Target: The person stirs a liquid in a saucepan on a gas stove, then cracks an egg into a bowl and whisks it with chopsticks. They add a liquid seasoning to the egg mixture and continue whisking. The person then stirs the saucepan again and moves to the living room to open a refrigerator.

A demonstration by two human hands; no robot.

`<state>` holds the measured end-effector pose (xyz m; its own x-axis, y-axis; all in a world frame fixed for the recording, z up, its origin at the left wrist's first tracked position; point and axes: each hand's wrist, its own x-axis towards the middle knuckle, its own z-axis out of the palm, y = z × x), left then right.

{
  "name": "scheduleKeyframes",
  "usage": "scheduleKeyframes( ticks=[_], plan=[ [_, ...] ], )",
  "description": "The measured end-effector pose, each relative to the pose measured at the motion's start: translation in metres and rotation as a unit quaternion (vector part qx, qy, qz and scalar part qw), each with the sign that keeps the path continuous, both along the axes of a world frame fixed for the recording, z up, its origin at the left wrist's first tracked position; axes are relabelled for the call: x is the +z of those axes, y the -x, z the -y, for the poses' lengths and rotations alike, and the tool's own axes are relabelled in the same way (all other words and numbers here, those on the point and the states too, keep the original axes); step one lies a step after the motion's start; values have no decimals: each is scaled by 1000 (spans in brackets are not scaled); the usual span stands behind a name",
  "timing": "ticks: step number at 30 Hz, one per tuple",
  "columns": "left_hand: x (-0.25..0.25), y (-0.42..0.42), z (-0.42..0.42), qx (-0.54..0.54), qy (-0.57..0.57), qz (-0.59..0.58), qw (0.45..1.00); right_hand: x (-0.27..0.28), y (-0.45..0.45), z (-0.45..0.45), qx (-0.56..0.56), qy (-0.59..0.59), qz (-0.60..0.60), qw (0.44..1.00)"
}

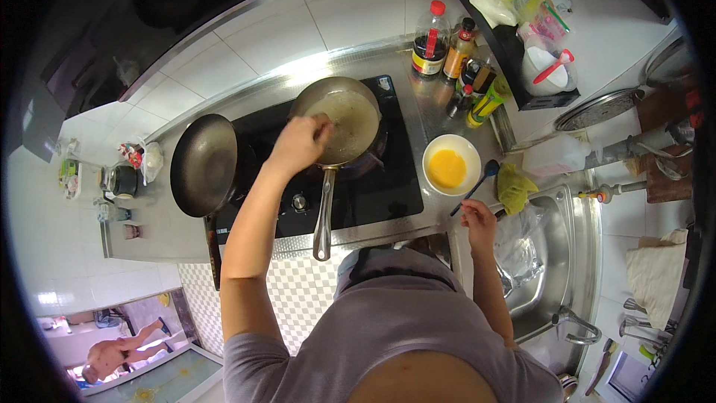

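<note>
My left hand (302, 143) is over the near left part of a metal frying pan (325, 95) on the black hob, its fingers curled together; whether they pinch anything is too small to tell. Cloudy, bubbling liquid (358, 123) fills the pan. By the counter's front edge, my right hand (478, 223) has its fingertips close to the handle end of a dark spoon (480, 182); whether they grip it I cannot tell. The spoon lies beside a white bowl (429, 179) of beaten egg (446, 168).
A dark wok (204, 162) stands on the left side. Sauce bottles (429, 42) stand at the back right. A green cloth (513, 187) lies by the steel sink (559, 235). The frying pan's handle (324, 218) juts towards me. Another person (117, 352) is beyond the doorway, lower left.
</note>
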<state>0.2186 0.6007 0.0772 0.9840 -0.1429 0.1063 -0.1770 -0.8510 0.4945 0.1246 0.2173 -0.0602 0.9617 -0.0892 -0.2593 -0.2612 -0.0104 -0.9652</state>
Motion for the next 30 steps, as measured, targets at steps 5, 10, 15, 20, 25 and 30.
scheduleKeyframes(
  ticks=[5,10,15,20,25,30],
  plan=[
    [19,12,-2,-16,-31,-68,997,3,1,-4,-11,-1,-23,1000],
    [14,-1,4,62,-17,-4,998,1,-1,-5,22,13,-14,1000],
    [9,9,8,-13,96,-39,995,-1,-3,-4,8,9,-10,1000],
    [-16,-10,3,31,14,47,998,5,-3,-3,34,2,3,999],
    [1,10,29,-96,67,-13,993,-5,0,2,2,4,-7,1000],
    [-18,-6,2,28,-73,38,996,0,1,0,19,11,2,1000]
  ],
)
